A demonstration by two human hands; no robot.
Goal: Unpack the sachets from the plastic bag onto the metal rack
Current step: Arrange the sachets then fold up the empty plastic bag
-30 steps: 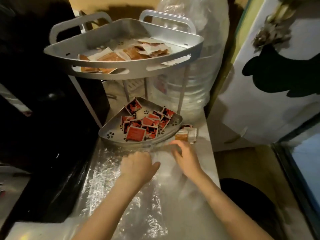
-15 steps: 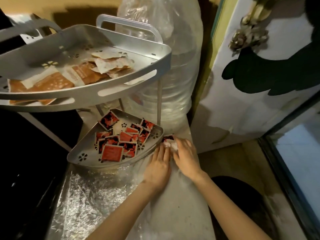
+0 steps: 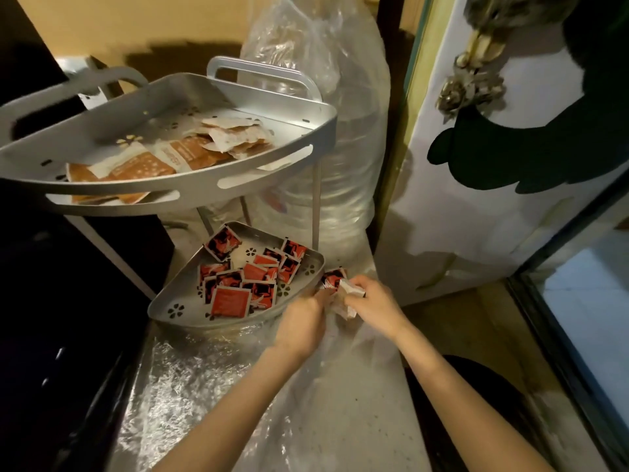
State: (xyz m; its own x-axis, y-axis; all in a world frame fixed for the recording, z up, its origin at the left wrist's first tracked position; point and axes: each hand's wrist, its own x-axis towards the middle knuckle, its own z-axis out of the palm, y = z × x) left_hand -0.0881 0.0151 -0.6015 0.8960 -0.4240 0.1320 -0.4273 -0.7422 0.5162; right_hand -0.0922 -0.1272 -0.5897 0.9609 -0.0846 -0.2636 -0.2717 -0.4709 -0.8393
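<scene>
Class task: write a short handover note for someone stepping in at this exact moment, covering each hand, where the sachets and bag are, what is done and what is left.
Left hand: beside the lower tray's right end, fingers hidden, so its grip is unclear.
Right hand: pinching pale sachets just off that end.
Plastic bag: lying flat on the counter under both forearms.
Done: red sachets fill the lower tray; brown and white ones lie on the upper tray.
Left: place the held sachets and one red sachet outside the tray; check the bag.

dim yellow wall (image 3: 143, 25), white door (image 3: 493, 206)
</scene>
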